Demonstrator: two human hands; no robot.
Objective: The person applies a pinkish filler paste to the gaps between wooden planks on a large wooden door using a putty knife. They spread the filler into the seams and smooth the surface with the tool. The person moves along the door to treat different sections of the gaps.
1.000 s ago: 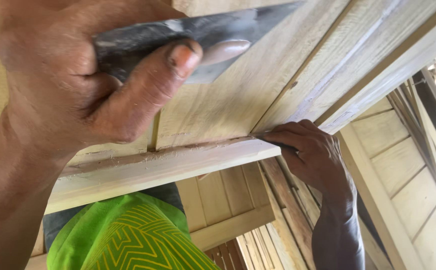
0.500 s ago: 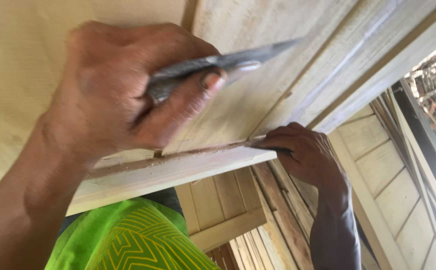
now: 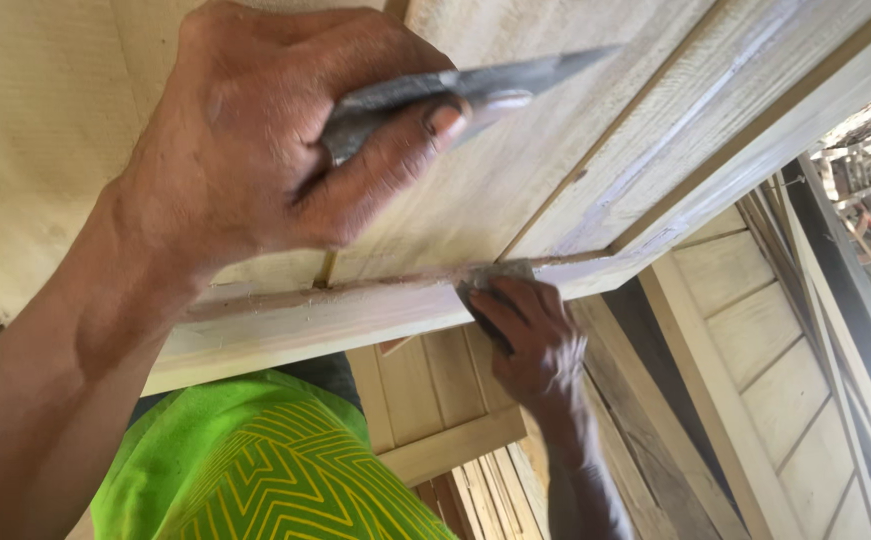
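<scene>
On the pale grained wooden panel (image 3: 576, 170), the left hand (image 3: 276, 150) grips a flat grey blade (image 3: 476, 85).

Left hand (image 3: 286, 150): its fingers are folding over the near end of the flat grey blade (image 3: 476, 85), so the grip end is staying hidden.
Left forearm: the bottom left corner is cutting it off.
Right hand (image 3: 531, 340): the fingertips are covering most of a small grey piece (image 3: 496, 275) at the door's edge; what the piece is cannot be told.
Right forearm: the bottom edge is cutting it off.
Wooden panelled door (image 3: 576, 160): it is running past the top, left and right edges.
Green patterned garment (image 3: 266, 465): the door's lower rail is overlapping its top.
Background at far right (image 3: 870, 190): it is showing too small and cluttered to identify.
</scene>
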